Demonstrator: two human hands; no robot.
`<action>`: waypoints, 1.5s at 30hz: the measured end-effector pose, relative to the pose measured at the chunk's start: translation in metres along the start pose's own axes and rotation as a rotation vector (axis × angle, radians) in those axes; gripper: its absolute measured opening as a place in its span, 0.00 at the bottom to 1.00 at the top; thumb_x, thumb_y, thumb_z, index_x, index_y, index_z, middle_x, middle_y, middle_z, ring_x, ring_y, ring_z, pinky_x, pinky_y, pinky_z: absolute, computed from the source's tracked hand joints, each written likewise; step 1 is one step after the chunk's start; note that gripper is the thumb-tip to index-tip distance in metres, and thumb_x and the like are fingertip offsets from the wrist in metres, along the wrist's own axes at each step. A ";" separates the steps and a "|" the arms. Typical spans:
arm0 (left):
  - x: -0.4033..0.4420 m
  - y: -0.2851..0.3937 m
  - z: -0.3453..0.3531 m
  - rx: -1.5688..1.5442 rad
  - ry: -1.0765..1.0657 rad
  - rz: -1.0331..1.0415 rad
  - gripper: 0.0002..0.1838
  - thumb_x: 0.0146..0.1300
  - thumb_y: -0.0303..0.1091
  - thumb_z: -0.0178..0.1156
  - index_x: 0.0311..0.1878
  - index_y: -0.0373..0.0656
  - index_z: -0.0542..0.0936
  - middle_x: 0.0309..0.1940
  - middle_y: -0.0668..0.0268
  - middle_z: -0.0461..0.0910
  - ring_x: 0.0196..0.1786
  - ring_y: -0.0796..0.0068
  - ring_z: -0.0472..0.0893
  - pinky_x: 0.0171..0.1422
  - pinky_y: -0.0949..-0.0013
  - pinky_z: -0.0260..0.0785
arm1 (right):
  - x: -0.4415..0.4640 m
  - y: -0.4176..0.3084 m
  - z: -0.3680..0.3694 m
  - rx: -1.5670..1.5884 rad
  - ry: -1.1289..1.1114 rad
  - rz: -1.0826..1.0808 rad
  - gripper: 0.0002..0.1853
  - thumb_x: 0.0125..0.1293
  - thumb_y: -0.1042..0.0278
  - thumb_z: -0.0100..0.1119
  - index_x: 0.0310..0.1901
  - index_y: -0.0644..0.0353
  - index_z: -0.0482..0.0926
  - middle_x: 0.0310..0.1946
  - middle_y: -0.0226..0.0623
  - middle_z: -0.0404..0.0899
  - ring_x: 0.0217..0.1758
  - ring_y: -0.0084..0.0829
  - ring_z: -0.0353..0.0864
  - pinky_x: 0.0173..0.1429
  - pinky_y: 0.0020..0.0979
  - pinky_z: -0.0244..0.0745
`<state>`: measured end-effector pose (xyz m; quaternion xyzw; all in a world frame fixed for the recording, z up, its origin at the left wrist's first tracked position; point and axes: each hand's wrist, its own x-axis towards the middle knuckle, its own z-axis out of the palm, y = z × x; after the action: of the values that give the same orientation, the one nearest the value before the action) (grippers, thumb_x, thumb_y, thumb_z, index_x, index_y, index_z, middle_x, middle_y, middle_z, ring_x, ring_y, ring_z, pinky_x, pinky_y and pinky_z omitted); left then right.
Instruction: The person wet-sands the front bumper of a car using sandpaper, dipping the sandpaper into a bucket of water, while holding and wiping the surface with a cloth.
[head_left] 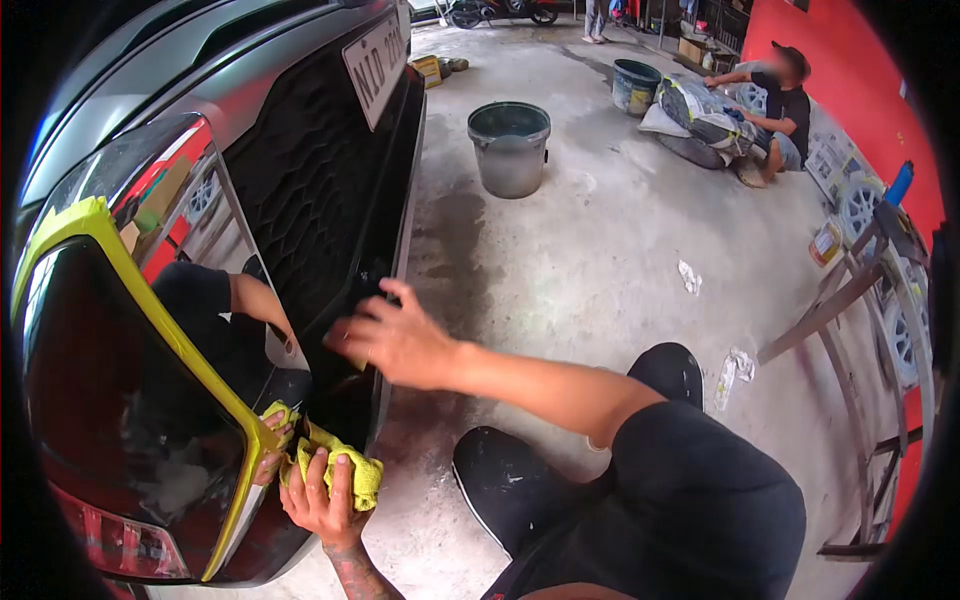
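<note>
My left hand (325, 495) is closed round a crumpled yellow cloth (350, 475), pressed against the car's lower corner beside the tail light. Higher up, my right hand (395, 340) is at the edge of the black bumper (385, 215), its fingers curled and blurred by motion. A small yellowish edge shows beneath those fingers; what it is I cannot make out. Yellow-green masking tape (165, 310) borders the dark, glossy tail light (120, 400). The shiny panel (205, 215) next to it mirrors my arm.
A grey bucket (510, 155) stands on the concrete floor (590, 260), with a second bucket (636, 88) farther back. At right, a person (785, 110) sits handling a plastic-covered part (705, 110). A metal stand (850, 290) and crumpled paper (736, 372) are nearer me.
</note>
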<state>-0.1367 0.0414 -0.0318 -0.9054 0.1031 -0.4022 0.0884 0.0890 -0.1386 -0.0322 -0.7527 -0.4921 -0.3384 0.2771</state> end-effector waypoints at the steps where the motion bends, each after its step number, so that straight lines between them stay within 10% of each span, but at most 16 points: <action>1: -0.001 0.000 0.001 0.003 0.001 0.004 0.23 0.57 0.44 0.71 0.57 0.53 0.82 0.55 0.62 0.83 0.57 0.48 0.80 0.65 0.45 0.67 | 0.000 0.014 -0.001 0.023 -0.004 0.056 0.25 0.56 0.75 0.61 0.57 0.45 0.83 0.55 0.21 0.81 0.60 0.33 0.75 0.72 0.57 0.56; 25: 0.001 0.001 0.001 0.004 0.022 -0.004 0.25 0.53 0.44 0.72 0.56 0.52 0.83 0.55 0.63 0.83 0.57 0.47 0.80 0.64 0.45 0.67 | 0.027 -0.030 0.010 0.097 0.084 -0.029 0.07 0.56 0.66 0.65 0.37 0.47 0.88 0.53 0.27 0.80 0.63 0.38 0.74 0.76 0.62 0.53; 45: 0.002 0.002 0.000 0.007 0.011 -0.013 0.25 0.53 0.42 0.71 0.57 0.52 0.83 0.56 0.63 0.83 0.57 0.49 0.80 0.65 0.45 0.67 | 0.011 -0.025 0.000 0.024 0.085 -0.174 0.16 0.60 0.62 0.63 0.51 0.44 0.85 0.52 0.24 0.80 0.62 0.35 0.74 0.75 0.60 0.57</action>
<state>-0.1354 0.0386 -0.0307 -0.9035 0.0965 -0.4081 0.0884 0.0690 -0.1236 -0.0212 -0.6887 -0.5475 -0.3868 0.2763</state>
